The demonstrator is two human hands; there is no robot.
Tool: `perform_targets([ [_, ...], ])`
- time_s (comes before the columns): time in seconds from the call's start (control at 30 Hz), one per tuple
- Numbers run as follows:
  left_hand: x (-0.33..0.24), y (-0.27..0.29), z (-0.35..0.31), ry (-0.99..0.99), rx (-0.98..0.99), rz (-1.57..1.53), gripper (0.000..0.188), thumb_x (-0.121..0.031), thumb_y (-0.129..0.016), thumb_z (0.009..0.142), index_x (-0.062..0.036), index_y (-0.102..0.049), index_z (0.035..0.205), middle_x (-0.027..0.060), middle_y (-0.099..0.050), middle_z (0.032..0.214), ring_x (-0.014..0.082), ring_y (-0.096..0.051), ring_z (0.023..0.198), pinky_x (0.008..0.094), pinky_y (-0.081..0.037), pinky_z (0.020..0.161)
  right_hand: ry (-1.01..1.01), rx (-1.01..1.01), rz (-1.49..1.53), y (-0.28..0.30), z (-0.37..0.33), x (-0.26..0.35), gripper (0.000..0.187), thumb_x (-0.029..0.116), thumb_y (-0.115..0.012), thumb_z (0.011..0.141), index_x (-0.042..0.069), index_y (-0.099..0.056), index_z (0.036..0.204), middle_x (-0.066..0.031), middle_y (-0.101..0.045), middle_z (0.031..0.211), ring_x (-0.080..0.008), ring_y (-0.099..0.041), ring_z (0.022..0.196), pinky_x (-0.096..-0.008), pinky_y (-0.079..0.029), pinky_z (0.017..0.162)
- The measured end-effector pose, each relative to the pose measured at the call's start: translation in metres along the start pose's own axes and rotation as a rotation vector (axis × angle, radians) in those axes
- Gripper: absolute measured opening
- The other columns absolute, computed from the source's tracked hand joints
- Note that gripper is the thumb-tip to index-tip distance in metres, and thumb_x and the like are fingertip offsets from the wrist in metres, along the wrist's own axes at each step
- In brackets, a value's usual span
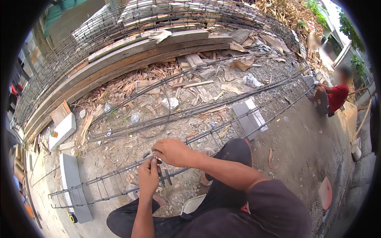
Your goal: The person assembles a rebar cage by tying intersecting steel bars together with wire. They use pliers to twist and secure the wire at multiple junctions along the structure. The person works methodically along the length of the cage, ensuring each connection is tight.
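Observation:
A long, narrow rebar cage runs in front of me, from the lower left towards the upper right. Above its middle my two hands meet. My left hand is closed, its fingertips pressed together. Against it, my right hand is closed too, its fingers bent down. Something small lies between the fingertips, too hidden to name. Just beside the left hand, two dark prongs, perhaps a tool's handles, slant down across the cage. Grey blocks prop the cage at the left and, at mid-length, another grey block.
Long bent rebars lie beyond the cage. Farther back are stacked timber beams, a white glove and a wire-like rebar mesh. At the far right a person in red crouches by the cage's other end. A reddish scoop-like piece stands lower right.

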State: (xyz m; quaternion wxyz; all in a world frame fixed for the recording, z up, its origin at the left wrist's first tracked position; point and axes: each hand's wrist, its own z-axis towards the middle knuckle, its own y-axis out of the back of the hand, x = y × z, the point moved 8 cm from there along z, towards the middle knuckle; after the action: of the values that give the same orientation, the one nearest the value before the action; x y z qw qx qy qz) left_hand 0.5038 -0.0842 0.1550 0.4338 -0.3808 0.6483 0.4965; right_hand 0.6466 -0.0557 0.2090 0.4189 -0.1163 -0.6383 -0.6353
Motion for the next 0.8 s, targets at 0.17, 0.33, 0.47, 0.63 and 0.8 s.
perform_targets([
  [0.17,-0.009,-0.004,-0.01,-0.095,-0.081,-0.003,0.032,-0.02,-0.053,0.112,0.0026,-0.066,0.094,0.0028,-0.056,0.064,0.0089,-0.047,0.058,0.032,-0.039,0.055,-0.025,-0.029,0.227,-0.02,-0.001,-0.009,0.024,0.023,-0.068,0.097,0.002,-0.073,0.108,-0.0176,-0.076,0.097,-0.0369,-0.073,0.091,-0.0472,-0.057,0.081],
  [0.33,-0.011,0.001,-0.013,-0.144,-0.078,0.098,0.027,-0.017,-0.055,0.11,0.0028,-0.07,0.099,0.0028,-0.058,0.065,0.0091,-0.049,0.058,0.0317,-0.04,0.055,-0.221,-0.113,0.617,-0.017,0.002,-0.034,0.034,0.015,-0.071,0.093,-0.001,-0.068,0.123,-0.0171,-0.077,0.086,-0.0281,-0.075,0.075,-0.0404,-0.057,0.074],
  [0.47,-0.01,-0.004,-0.014,-0.107,-0.07,-0.025,0.023,-0.013,-0.057,0.109,0.0042,-0.072,0.105,0.0018,-0.063,0.067,0.0079,-0.057,0.059,0.0272,-0.045,0.056,-0.156,-0.087,0.55,-0.018,0.004,-0.026,0.051,0.01,-0.069,0.094,-0.001,-0.058,0.142,-0.0144,-0.077,0.083,-0.0225,-0.073,0.071,-0.0378,-0.057,0.073],
  [0.63,-0.011,-0.011,-0.012,-0.071,-0.071,-0.135,0.02,-0.01,-0.06,0.107,0.0063,-0.071,0.108,0.0035,-0.067,0.072,0.0079,-0.061,0.064,0.0273,-0.049,0.061,-0.178,-0.138,0.543,-0.014,0.002,-0.029,0.055,0.007,-0.066,0.095,-0.001,-0.053,0.147,-0.0122,-0.077,0.084,-0.0177,-0.072,0.075,-0.0357,-0.057,0.075],
  [0.8,0.001,-0.017,-0.014,-0.056,-0.043,-0.322,0.018,-0.011,-0.058,0.109,0.0042,-0.067,0.106,0.0029,-0.065,0.075,0.008,-0.061,0.068,0.027,-0.049,0.063,-0.192,-0.011,0.722,-0.021,0.007,-0.03,0.047,0.004,-0.067,0.098,-0.002,-0.057,0.143,-0.0061,-0.074,0.089,-0.0114,-0.069,0.085,-0.0296,-0.055,0.079],
])
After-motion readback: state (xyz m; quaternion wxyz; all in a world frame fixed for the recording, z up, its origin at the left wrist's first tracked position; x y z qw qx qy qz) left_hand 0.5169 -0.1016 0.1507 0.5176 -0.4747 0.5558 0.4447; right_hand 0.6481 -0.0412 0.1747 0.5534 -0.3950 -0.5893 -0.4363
